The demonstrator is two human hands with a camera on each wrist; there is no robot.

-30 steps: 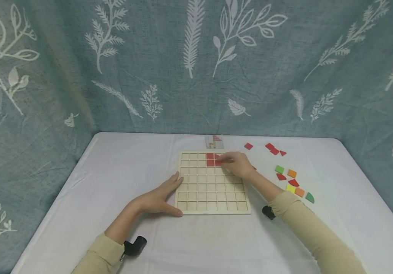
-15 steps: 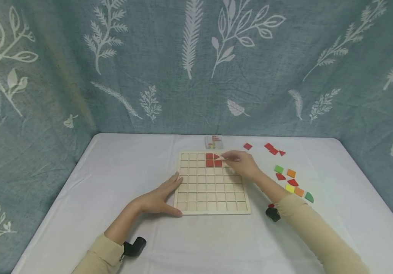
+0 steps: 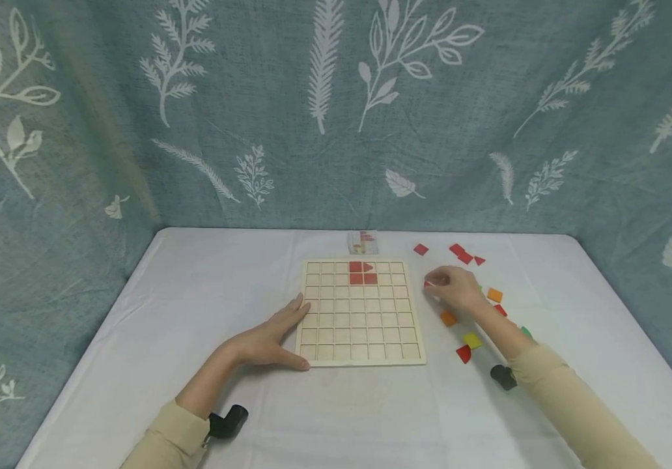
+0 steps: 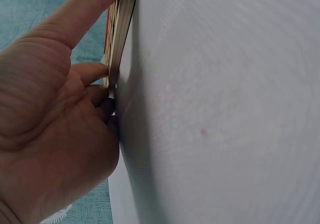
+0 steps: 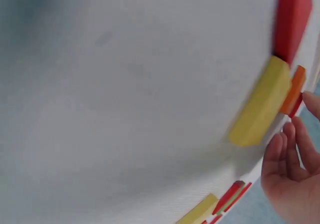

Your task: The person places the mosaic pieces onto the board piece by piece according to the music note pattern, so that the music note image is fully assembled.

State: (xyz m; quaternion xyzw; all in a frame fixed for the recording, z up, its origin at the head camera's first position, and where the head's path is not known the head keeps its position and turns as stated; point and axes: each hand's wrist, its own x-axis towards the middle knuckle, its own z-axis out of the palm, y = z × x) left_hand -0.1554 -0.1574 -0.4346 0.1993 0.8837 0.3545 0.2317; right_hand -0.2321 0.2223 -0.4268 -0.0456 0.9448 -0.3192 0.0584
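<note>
My left hand [image 3: 271,335] rests at the left edge of the gridded wooden board [image 3: 342,319], thumb and fingers spread along its side. In the left wrist view, that hand [image 4: 55,103] lies against the board's edge [image 4: 120,38]. Three red square tiles [image 3: 356,279] and a red triangle tile [image 3: 368,267] sit in the board's upper cells. Just right of the board, my right hand [image 3: 459,286] pinches a red tile [image 3: 427,284] between thumb and fingertips, low over the cloth. The right wrist view has this hand [image 5: 295,174] at the red tile [image 5: 297,105], which is mostly hidden.
Around my right hand lie an orange tile [image 3: 448,318], a yellow tile [image 3: 473,340], a red quarter-round tile [image 3: 463,354] and another orange tile [image 3: 495,294]. Several red tiles [image 3: 465,257] lie farther back. A small picture card [image 3: 363,242] is behind the board on the white cloth.
My right hand has left the red triangle tile in its cell and moved right, off the board, to a red tile on the cloth. My left hand has stayed at the board's edge.
</note>
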